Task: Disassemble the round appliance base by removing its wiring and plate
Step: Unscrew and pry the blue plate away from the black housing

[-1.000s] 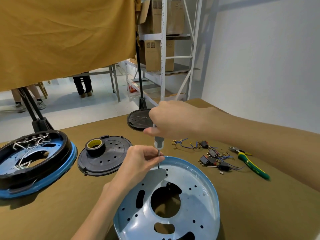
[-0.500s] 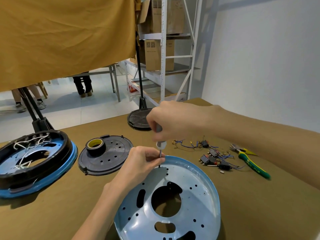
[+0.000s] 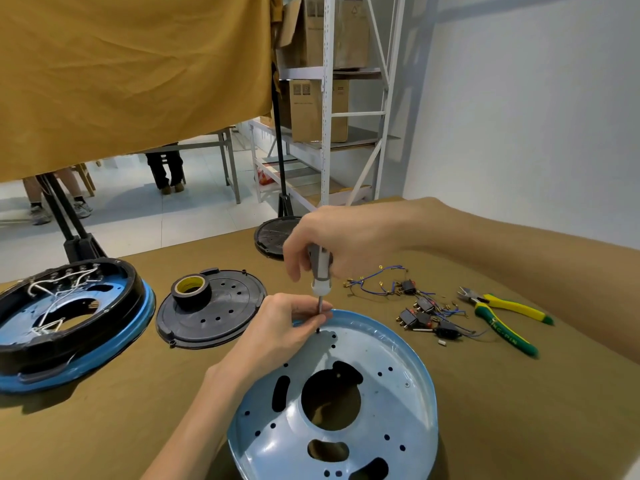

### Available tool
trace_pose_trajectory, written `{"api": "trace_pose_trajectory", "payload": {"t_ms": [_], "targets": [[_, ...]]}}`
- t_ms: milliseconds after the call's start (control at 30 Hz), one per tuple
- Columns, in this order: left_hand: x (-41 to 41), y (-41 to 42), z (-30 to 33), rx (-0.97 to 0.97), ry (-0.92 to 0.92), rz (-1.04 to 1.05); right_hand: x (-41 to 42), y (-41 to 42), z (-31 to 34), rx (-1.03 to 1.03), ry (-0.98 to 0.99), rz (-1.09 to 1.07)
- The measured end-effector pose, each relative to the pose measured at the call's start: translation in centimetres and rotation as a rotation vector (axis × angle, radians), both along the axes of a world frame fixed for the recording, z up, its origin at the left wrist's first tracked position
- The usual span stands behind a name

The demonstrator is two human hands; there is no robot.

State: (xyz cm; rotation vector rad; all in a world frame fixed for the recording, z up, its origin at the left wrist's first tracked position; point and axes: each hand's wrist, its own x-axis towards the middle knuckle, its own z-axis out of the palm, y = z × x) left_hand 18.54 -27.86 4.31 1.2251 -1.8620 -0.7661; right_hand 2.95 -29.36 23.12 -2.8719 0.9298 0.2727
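two hands: both at the far rim of the blue plate [image 3: 381, 386], working one spot
right hand [image 3: 341, 242]: fingers curled round the grey-and-white handle of a screwdriver [image 3: 320, 271], held upright, its thin shaft pointing down at a small hole near the plate's far edge
left hand [image 3: 282, 329]: thumb and fingertips pinched together round the screwdriver's shaft, just above the plate; whether they also hold a screw cannot be told
blue plate: round, pale blue metal, lying on the olive-brown table [image 3: 121, 410] nearest the camera, with a large central opening, slots and many small holes
second base [image 3: 65, 320]: far left on the table, black ring over a blue rim, white wiring lying inside it
black cover [image 3: 214, 313]: round, between the second base and the plate, a roll of black tape [image 3: 191, 292] standing on it
removed wiring [image 3: 412, 303]: blue wires with black connectors, loose on the table right of the plate
pliers [image 3: 502, 318]: green and yellow handles, just right of the wiring
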Motion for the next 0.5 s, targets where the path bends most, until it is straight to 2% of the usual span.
{"api": "trace_pose_trajectory", "payload": {"t_ms": [67,133,200,267,400,433,467,500], "targets": [[-0.1,-0.1,0.0,0.009,0.007,0.020,-0.1,0.3,-0.6,-0.098,0.013,-0.099],[-0.1,-0.3,0.0,0.001,0.009,0.017,0.1,0.5,-1.9,-0.420,0.049,-0.230],[-0.1,-0.3,0.0,-0.005,-0.009,0.004,0.5,0.5,-2.8,-0.599,0.044,-0.247],[0.0,-0.3,-0.1,-0.017,-0.008,-0.003,0.4,0.1,-2.8,-0.521,-0.039,-0.161],[0.1,-0.2,-0.2,-0.014,-0.016,0.001,-0.6,0.0,-1.1,-0.022,-0.141,0.003],[0.0,-0.3,-0.2,-0.018,-0.025,0.005,-0.6,0.1,-1.2,0.001,-0.144,-0.021],[-0.1,-0.3,-0.2,-0.022,-0.028,0.014,-0.6,0.1,-1.5,-0.074,-0.131,-0.064],[-0.1,-0.3,-0.2,-0.024,-0.027,0.023,-0.4,0.1,-2.0,-0.232,-0.082,-0.117]]}}
